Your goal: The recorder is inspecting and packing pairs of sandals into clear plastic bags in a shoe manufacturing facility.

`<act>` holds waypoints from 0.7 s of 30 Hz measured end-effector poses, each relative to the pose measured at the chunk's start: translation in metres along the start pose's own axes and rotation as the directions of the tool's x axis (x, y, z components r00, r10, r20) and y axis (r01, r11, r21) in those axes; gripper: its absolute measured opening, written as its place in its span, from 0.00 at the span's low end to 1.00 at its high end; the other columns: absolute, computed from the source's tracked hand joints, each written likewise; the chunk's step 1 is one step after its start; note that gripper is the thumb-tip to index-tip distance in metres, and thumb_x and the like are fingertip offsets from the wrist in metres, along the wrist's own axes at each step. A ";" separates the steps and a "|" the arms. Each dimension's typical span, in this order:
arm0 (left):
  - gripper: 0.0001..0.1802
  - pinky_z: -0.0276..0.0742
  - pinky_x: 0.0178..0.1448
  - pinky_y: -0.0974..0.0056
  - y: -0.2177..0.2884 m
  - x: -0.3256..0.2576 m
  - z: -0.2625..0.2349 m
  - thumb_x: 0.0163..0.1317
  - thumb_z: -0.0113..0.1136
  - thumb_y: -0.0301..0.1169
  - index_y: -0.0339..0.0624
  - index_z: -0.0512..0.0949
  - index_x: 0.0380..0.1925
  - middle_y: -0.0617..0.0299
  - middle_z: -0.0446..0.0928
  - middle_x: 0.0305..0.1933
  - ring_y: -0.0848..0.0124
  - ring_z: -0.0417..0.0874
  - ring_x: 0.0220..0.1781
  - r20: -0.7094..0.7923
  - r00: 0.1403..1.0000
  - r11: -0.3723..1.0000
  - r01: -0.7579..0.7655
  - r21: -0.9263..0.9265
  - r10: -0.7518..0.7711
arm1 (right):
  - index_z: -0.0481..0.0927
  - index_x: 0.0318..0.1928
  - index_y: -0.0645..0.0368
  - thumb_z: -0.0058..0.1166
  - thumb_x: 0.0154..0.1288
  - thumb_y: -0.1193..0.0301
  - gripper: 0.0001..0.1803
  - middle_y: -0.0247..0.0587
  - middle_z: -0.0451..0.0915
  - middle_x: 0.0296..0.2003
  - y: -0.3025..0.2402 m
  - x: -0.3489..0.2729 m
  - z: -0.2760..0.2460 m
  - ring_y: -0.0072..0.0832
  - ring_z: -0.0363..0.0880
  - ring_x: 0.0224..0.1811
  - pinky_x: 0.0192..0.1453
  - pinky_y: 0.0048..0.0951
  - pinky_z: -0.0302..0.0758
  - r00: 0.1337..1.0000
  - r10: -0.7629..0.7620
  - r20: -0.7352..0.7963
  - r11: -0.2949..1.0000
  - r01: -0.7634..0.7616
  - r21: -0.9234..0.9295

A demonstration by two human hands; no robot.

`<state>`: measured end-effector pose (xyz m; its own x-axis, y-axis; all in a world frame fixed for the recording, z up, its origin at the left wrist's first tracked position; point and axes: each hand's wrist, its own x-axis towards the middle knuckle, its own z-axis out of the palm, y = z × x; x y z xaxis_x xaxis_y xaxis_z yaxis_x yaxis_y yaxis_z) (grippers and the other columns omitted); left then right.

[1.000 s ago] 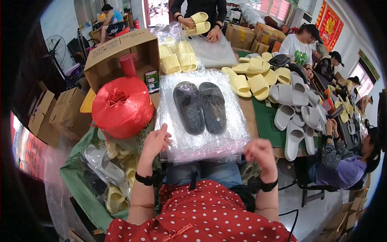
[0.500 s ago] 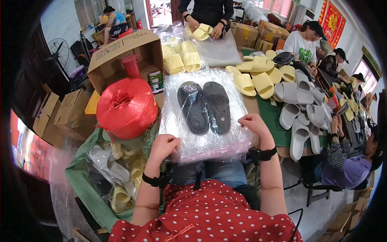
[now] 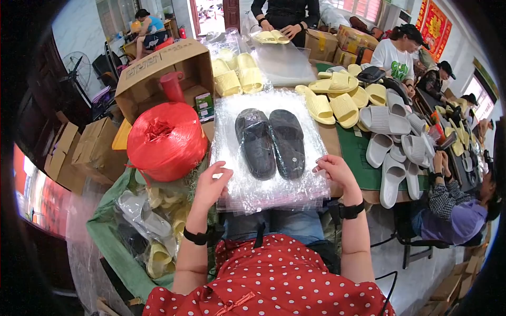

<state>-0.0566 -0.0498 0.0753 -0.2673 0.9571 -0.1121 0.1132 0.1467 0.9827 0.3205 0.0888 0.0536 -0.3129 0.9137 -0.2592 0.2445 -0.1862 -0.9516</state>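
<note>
A pair of dark grey slippers [image 3: 270,143] lies side by side under clear film, apparently inside a plastic bag [image 3: 224,138]. The bag rests on a shiny stack of clear bags with a pinkish strip along the near edge. At its left near side is my left hand [image 3: 208,185], fingers bent and thumb apart, touching or just over the film. Opposite it, my right hand [image 3: 340,173] pinches the bag's right edge between thumb and forefinger. Both wrists wear black bands.
A red twine roll [image 3: 166,141] and an open cardboard box [image 3: 158,63] stand left. Below them, a green sack [image 3: 108,224] holds bagged slippers. Yellow slippers [image 3: 345,110] and white slippers [image 3: 392,176] are heaped right. Across the table, a co-worker's hands [image 3: 287,29] handle yellow slippers.
The bagged slippers sit slightly lower and further right. My left fingers have spread a little, and my right hand has come down onto the bag's edge. The co-worker's yellow slippers have been lowered.
</note>
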 end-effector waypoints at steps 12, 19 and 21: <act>0.14 0.72 0.25 0.72 -0.011 0.003 0.009 0.66 0.62 0.36 0.35 0.85 0.40 0.63 0.85 0.29 0.80 0.76 0.21 0.275 0.957 0.990 0.056 0.127 -0.090 | 0.81 0.48 0.62 0.56 0.69 0.70 0.11 0.35 0.87 0.35 -0.017 -0.025 0.002 0.17 0.82 0.29 0.29 0.18 0.73 1.000 -0.004 -0.009 0.998 0.003 -0.057; 0.12 0.83 0.43 0.68 0.016 0.004 -0.003 0.70 0.55 0.28 0.32 0.84 0.41 0.56 0.86 0.41 0.71 0.87 0.38 0.142 0.989 0.994 -0.017 -0.104 0.032 | 0.78 0.44 0.65 0.53 0.73 0.74 0.07 0.39 0.85 0.35 -0.043 -0.027 0.010 0.22 0.84 0.34 0.37 0.23 0.80 0.947 -0.285 -0.146 0.941 0.305 0.144; 0.11 0.82 0.46 0.67 0.017 0.010 -0.002 0.70 0.55 0.27 0.31 0.84 0.41 0.56 0.86 0.41 0.70 0.87 0.40 0.104 0.981 0.983 -0.150 -0.109 0.161 | 0.78 0.44 0.65 0.52 0.73 0.75 0.06 0.38 0.85 0.35 -0.039 -0.017 0.011 0.23 0.84 0.35 0.39 0.24 0.81 0.900 -0.392 -0.192 0.894 0.422 0.153</act>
<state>-0.0590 -0.0384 0.0910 -0.1449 0.9889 0.0330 0.0465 -0.0265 0.9986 0.3063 0.0761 0.0932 -0.2017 0.9644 0.1713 -0.0539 0.1637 -0.9850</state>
